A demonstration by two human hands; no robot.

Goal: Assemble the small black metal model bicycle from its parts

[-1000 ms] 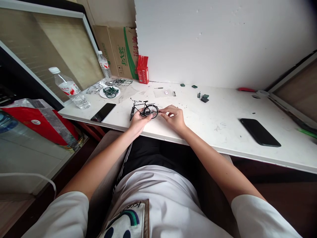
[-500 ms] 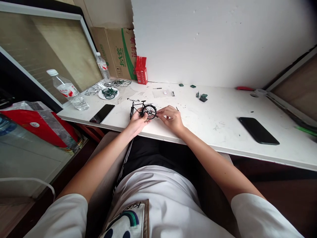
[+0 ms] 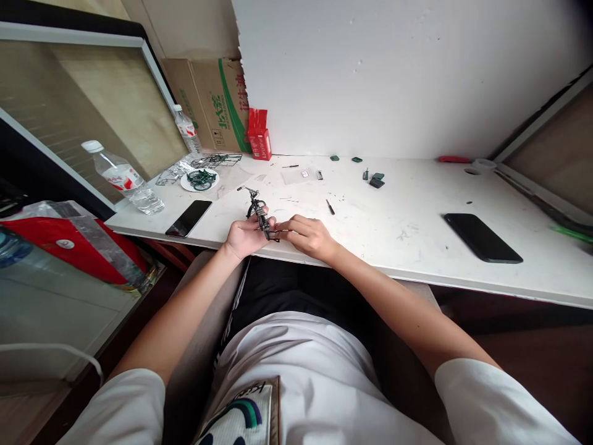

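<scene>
A small black model bicycle [image 3: 260,217] is held just above the front of the white table, its handlebar pointing away and its rear end toward me. My left hand [image 3: 246,238] is closed around its lower rear part from the left. From the right, my right hand [image 3: 309,237] pinches at the rear end, near a thin dark part that sticks out by the rear wheel. The fingers partly cover what they grip there. Beyond my right hand, a small dark screwdriver-like tool [image 3: 330,207] lies on the table.
A white plate [image 3: 215,185] with green bicycle parts, part frames [image 3: 222,160], a phone [image 3: 189,218] and a water bottle [image 3: 124,177] are at the left. Small green pieces [image 3: 377,180] lie further back. A dark phone [image 3: 482,238] lies right. A red box [image 3: 260,135] stands behind.
The bicycle has turned from side-on to nearly end-on, its rear now toward me. My right hand has moved slightly left and nearer with it. The small tool behind is now in full view.
</scene>
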